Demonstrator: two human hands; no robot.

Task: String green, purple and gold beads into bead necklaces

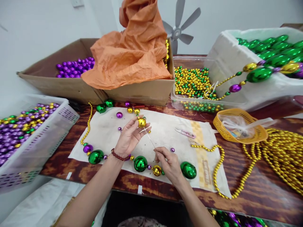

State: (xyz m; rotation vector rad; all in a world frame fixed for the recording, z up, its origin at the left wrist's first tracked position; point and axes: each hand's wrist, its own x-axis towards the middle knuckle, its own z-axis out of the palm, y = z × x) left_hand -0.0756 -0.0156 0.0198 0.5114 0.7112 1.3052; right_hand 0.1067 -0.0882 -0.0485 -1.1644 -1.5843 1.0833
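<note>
Between the fingertips of my left hand (132,132) is a shiny gold bead (141,122). A thin white string (149,137) runs from that bead down to my right hand (167,160), whose fingers are pinched on it. Below my hands lies a strand with a large green bead (140,163), a gold bead (157,170) and small purple ones; my left wrist and right hand hide parts of it. Another large green bead (188,170) rests right of my right hand. All this is over a white cloth (163,126) on the table.
Pink-handled snips (186,132) lie on the cloth. A gold bead chain (215,170) curves at right, near an orange basket (240,126). Behind stand a cardboard box (139,93), a clear bin (208,102) and a foam box (227,50). A white crate (59,116) is at left.
</note>
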